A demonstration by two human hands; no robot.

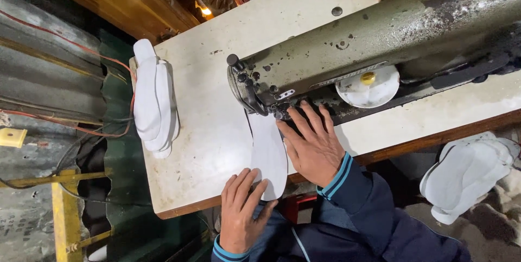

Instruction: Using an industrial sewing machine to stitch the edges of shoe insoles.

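Note:
A white insole-shaped piece (268,153) lies flat on the white table (206,131), its far end under the needle foot of a grey-green sewing machine (347,50). My left hand (241,210) rests with spread fingers on the near end of the piece at the table's front edge. My right hand (312,142) lies flat along the piece's right side, fingertips close to the needle area (278,111). Neither hand grips anything; both press down with fingers apart.
A stack of white insole pieces (154,99) sits at the table's left edge. Another pile of white pieces (467,172) lies lower right, beyond the table. A white bobbin cover (368,87) is on the machine. Wires and yellow metal framing (65,197) are at left.

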